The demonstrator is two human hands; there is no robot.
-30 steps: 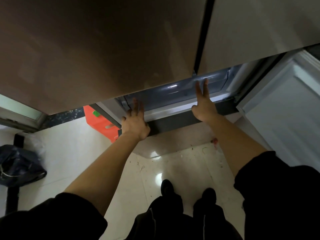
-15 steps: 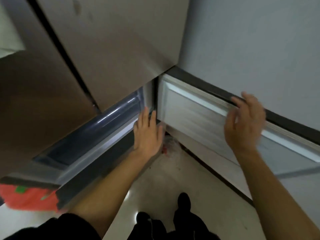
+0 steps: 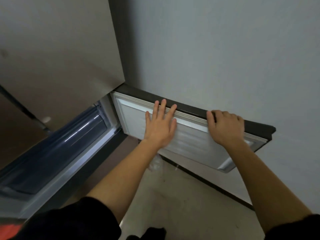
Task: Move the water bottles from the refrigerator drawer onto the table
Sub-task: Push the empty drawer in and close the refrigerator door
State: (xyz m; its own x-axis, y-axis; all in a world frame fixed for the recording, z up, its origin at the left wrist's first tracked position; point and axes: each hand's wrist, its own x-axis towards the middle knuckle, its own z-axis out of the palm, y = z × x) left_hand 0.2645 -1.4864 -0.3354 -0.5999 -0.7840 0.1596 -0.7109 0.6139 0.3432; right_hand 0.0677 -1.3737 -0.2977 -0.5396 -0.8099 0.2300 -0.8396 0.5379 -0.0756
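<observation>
White-lined fridge door (image 3: pixel 190 141): left hand (image 3: pixel 160 126) flat on its inside, fingers (image 3: pixel 163 110) spread; right hand (image 3: pixel 225 127) curled over its top edge. Swing evenly, sparing fingertips.

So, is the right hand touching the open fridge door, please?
Touching: the head view shows the right hand curled over the dark top edge of the fridge door.

The lower door (image 3: pixel 190 135) stands swung wide, its top edge close along the wall (image 3: pixel 225 49), with little room behind it. The drawer (image 3: pixel 57 153) front is unblocked, directly below the shut upper door (image 3: pixel 60 58). The floor (image 3: pixel 173 196) between drawer and door gives open reach. A clear plastic lump (image 3: pixel 156 164) lies below the door's hinge corner.
</observation>
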